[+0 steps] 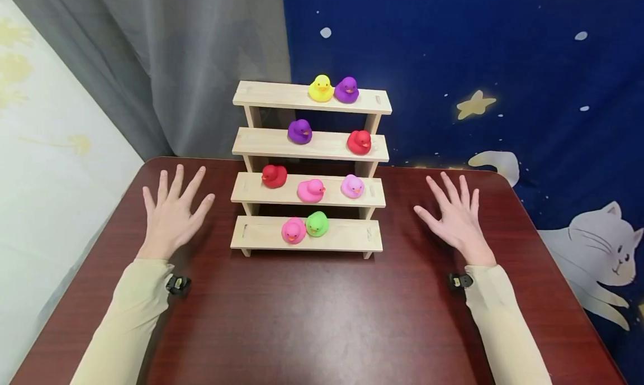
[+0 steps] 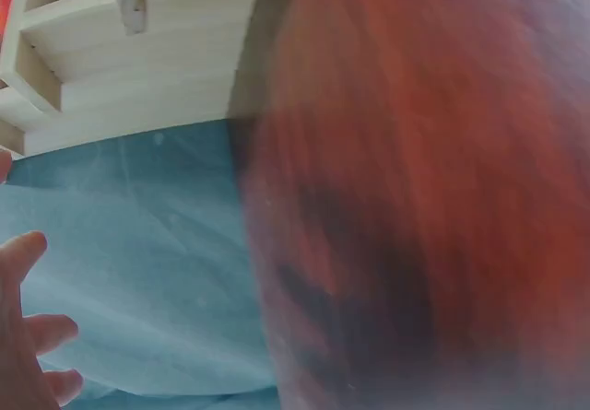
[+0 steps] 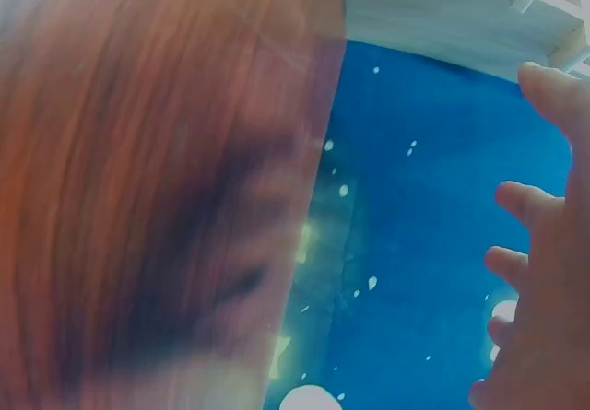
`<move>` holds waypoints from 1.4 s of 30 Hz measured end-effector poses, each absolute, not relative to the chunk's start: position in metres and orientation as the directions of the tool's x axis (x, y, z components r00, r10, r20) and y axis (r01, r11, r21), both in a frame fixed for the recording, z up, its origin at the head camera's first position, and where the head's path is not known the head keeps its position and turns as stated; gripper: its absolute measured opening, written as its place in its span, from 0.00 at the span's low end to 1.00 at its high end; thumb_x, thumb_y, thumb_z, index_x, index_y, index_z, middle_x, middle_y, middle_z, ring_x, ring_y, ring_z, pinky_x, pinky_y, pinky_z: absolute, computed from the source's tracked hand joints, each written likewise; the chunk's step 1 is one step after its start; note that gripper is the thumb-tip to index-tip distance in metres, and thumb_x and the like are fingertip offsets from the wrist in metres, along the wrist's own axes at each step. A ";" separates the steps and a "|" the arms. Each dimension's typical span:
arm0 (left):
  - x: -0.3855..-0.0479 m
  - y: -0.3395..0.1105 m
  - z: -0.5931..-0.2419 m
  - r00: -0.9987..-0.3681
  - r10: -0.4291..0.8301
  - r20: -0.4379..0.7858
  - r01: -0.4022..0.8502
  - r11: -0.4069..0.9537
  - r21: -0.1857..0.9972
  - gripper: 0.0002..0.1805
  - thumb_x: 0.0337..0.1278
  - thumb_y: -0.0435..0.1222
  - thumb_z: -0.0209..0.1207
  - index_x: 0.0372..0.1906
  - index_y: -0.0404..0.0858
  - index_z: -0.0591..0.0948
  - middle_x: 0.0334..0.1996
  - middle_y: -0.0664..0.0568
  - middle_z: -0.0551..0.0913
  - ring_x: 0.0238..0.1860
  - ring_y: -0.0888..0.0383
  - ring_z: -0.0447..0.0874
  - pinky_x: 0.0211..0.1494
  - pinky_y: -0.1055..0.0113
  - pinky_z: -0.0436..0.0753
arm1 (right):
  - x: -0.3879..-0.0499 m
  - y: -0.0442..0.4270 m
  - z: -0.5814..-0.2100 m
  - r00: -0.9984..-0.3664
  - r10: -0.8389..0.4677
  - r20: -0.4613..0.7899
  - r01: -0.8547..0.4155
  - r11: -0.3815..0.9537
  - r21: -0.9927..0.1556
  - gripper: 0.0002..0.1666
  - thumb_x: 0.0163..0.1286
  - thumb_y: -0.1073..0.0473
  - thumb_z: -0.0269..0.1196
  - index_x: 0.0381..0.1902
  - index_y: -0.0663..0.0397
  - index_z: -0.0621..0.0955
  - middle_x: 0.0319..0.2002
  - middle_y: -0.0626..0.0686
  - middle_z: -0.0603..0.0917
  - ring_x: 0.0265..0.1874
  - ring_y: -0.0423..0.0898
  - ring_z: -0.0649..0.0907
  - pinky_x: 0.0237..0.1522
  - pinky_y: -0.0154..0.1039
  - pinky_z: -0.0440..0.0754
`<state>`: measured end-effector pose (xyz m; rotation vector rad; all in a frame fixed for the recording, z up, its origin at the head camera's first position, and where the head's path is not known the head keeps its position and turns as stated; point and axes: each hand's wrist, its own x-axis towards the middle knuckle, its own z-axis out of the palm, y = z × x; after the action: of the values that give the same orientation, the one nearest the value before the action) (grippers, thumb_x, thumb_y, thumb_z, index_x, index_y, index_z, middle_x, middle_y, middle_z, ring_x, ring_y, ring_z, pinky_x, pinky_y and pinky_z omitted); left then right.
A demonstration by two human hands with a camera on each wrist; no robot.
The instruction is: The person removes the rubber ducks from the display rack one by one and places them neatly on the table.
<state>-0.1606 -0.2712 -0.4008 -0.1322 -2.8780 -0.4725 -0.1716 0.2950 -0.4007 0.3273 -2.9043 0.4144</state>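
Blue fabric point(image 1: 402, 44) and a grey curtain point(image 1: 211, 55) hang behind the dark-red bench point(image 1: 312, 312). Fingers point(image 1: 176, 184) of the left hand point(image 1: 172, 220) and right hand point(image 1: 459, 224) spread wide, holding nothing; between them (apart from both) stands a four-step wooden rack point(image 1: 261, 140), toy ducks point(image 1: 311, 190) sitting on every step.

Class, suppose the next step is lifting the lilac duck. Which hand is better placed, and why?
Probably the right hand: empty and nearer the lilac duck. The left hand, also empty, is farther off, past the wooden stand.
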 end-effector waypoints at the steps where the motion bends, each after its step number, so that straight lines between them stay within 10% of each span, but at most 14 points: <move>1: -0.162 -0.270 -0.399 -0.970 0.052 0.239 0.127 0.942 0.312 0.35 0.70 0.59 0.38 0.77 0.56 0.49 0.76 0.41 0.42 0.74 0.46 0.23 0.64 0.35 0.24 | -0.172 0.293 -0.400 -0.956 -0.193 0.223 -0.248 0.934 -0.257 0.45 0.68 0.33 0.53 0.76 0.44 0.57 0.75 0.59 0.49 0.73 0.60 0.35 0.64 0.65 0.27; 42: -0.262 -0.190 -0.298 -0.936 0.007 0.353 0.234 0.762 0.603 0.36 0.68 0.56 0.43 0.77 0.54 0.51 0.74 0.49 0.55 0.72 0.41 0.51 0.69 0.41 0.50 | -0.224 0.206 -0.325 -0.804 -0.276 0.527 -0.481 0.823 -0.303 0.34 0.73 0.47 0.56 0.73 0.48 0.64 0.72 0.58 0.59 0.74 0.52 0.47 0.70 0.52 0.39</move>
<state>-0.2623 -0.1903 -0.2985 -0.1859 -2.6285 -0.9632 -0.2235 0.2057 -0.3245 0.5607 -2.5346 0.5934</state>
